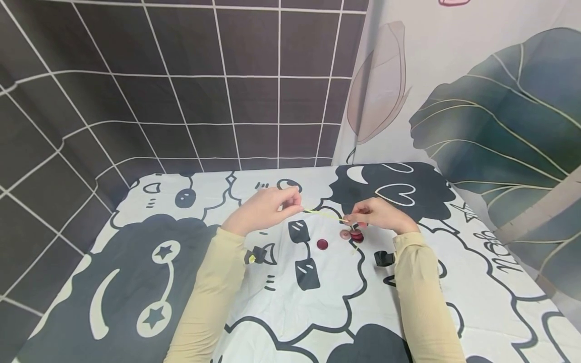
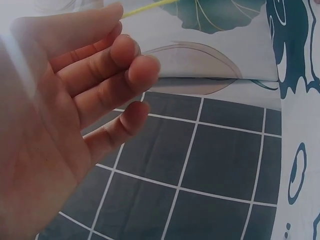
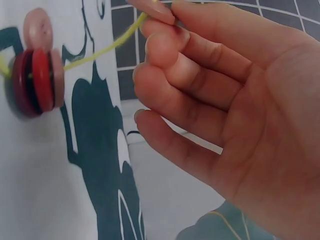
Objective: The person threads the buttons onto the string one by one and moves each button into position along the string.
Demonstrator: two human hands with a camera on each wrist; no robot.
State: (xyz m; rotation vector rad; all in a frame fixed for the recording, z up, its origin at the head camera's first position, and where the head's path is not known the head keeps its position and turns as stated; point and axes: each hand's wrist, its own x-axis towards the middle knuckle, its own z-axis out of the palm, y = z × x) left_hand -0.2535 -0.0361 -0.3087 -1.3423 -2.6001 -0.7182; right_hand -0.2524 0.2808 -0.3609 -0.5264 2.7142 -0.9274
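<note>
My left hand pinches the end of a yellow string between thumb and forefinger; its other fingers are loosely curled in the left wrist view. To the right, my right hand pinches a pink button at the string, which stretches between both hands. Below the right hand the string runs down to a stack of dark red, black, red and pink buttons. Beside that stack is another pink button. A single dark red button lies on the cloth, left of the stack.
A white and dark patterned cloth covers the table. Dark gridded fabric hangs behind, and a leaf-printed curtain hangs at the right. Each wrist carries a strap; a black piece shows at the right one.
</note>
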